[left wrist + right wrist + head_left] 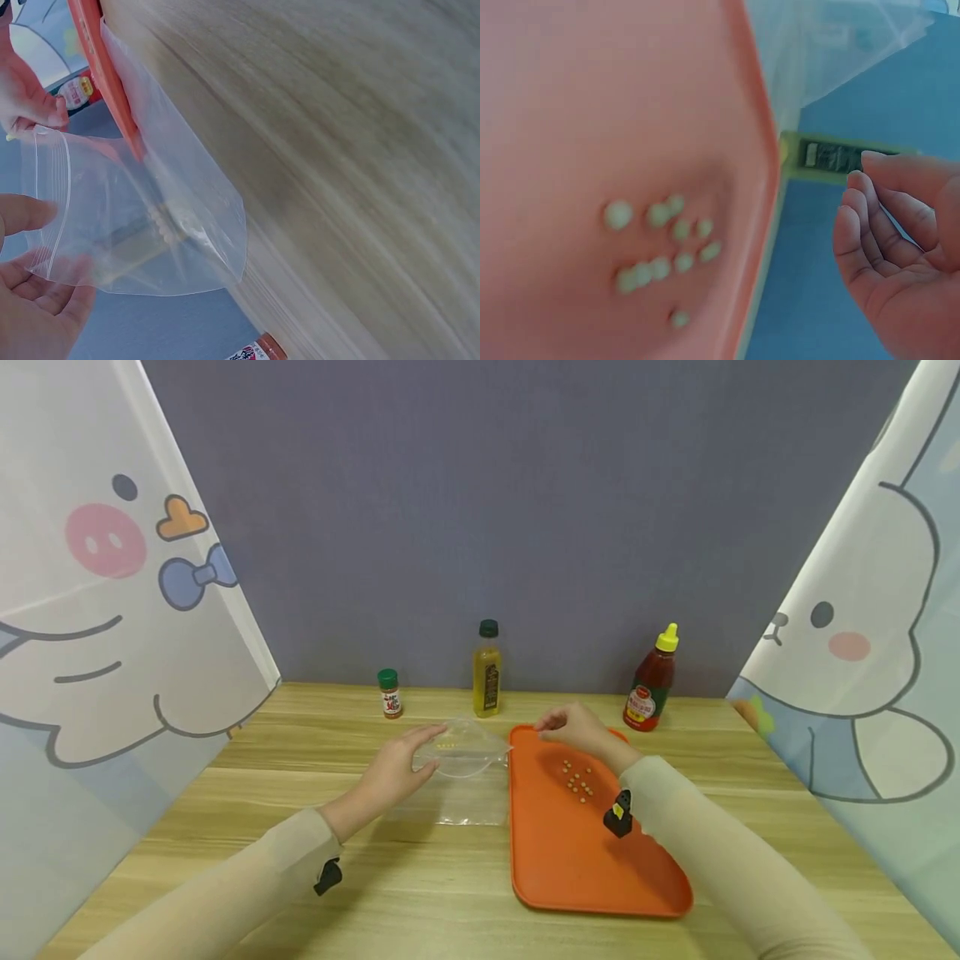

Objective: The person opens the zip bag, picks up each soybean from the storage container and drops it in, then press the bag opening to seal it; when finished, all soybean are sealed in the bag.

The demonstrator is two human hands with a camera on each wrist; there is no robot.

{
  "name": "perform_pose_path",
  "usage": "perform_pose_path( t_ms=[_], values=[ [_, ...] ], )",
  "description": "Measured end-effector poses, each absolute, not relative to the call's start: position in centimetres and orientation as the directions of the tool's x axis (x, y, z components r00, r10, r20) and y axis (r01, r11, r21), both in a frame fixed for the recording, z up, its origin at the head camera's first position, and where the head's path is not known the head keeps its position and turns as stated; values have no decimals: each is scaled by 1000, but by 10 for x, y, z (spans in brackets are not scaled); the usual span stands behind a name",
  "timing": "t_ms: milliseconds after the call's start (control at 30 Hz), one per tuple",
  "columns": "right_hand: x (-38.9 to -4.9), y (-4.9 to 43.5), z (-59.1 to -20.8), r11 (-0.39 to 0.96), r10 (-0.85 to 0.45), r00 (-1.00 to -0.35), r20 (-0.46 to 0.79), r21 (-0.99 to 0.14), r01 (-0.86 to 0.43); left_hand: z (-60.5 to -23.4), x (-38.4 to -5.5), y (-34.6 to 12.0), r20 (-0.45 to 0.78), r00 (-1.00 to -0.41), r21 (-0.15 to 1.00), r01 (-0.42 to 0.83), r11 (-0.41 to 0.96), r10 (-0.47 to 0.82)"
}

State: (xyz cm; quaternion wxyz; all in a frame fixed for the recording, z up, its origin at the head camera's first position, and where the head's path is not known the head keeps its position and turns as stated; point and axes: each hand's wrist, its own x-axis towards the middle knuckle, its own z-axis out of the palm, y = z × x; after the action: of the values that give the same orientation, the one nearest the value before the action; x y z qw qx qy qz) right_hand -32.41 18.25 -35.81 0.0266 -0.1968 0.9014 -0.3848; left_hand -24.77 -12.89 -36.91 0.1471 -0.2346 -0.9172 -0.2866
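Observation:
A clear zip bag (461, 752) lies left of the orange tray, its mouth spread wide. My left hand (401, 768) grips the bag by the mouth; the left wrist view has the thumb (30, 213) on one side and curled fingers (56, 289) on the other. Several small pale beans (166, 225) show through the plastic. My right hand (573, 729) hovers over the tray's far left part, near the bag's mouth. Its thumb and fingertips come close together (907, 232); I cannot tell whether a bean is between them. More round pale beans (576, 783) are scattered on the tray.
The orange tray (577, 868) has a raised rim. Behind stand a green-capped spice jar (390, 695), an oil bottle (487, 672) and a red sauce bottle (651, 685) with a yellow tip. A grey partition (465, 510) rises at the table's (420, 893) back.

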Motion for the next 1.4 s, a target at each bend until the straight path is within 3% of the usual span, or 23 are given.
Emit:
perform_pose_path(
  t_ms=[533,1067,1400],
  values=[
    [-320,239,-385,622,-428,-904,-10,-728,-287,-368,-247,-127,384,-855,458,505,732,349],
    [-311,260,-392,626,-419,-900,-121,-757,-190,-369,-248,-127,399,-846,440,514,736,353],
    [-315,263,-396,609,-436,-894,-102,-765,-210,-368,-249,-127,387,-853,456,506,732,349]
  ],
)
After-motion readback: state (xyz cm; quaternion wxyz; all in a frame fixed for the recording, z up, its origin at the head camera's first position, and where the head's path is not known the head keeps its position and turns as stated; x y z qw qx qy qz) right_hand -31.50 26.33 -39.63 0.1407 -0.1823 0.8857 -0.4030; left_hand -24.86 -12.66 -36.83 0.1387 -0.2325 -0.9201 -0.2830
